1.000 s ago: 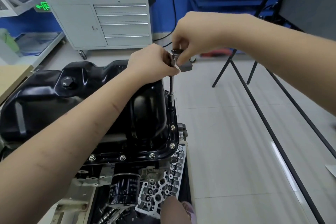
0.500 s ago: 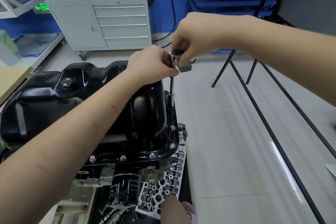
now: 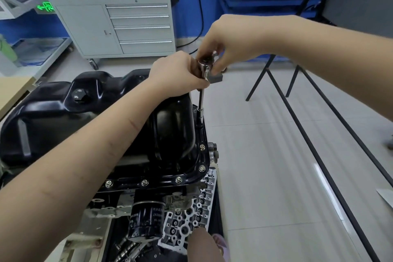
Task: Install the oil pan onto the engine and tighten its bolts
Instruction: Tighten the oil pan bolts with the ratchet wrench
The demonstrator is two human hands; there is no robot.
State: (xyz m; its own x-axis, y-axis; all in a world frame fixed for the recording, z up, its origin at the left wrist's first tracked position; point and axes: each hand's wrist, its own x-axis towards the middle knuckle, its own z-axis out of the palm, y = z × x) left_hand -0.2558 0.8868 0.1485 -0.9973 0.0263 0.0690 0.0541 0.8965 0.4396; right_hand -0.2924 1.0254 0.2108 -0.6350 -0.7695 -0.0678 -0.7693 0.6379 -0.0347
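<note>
A glossy black oil pan (image 3: 89, 110) sits on the upturned engine (image 3: 148, 195), with several silver bolts (image 3: 202, 168) along its near and right flange. A ratchet with a long extension (image 3: 201, 98) stands upright on a bolt at the pan's right flange. My left hand (image 3: 176, 72) grips the tool just below its head. My right hand (image 3: 227, 42) pinches the ratchet head (image 3: 205, 64) from above. The socket end sits low against the flange, partly hidden by the pan's wall.
A black oil filter (image 3: 146, 221) hangs off the engine's near side, beside a grey cylinder head part (image 3: 191, 208). A grey drawer cabinet (image 3: 119, 25) stands behind on the tiled floor. Black stand legs (image 3: 319, 155) cross the floor at right. A wooden bench edge (image 3: 12, 89) lies left.
Both hands stay on the upright ratchet; the right hand's fingers have shifted slightly around the head. The tool remains on the same bolt.
</note>
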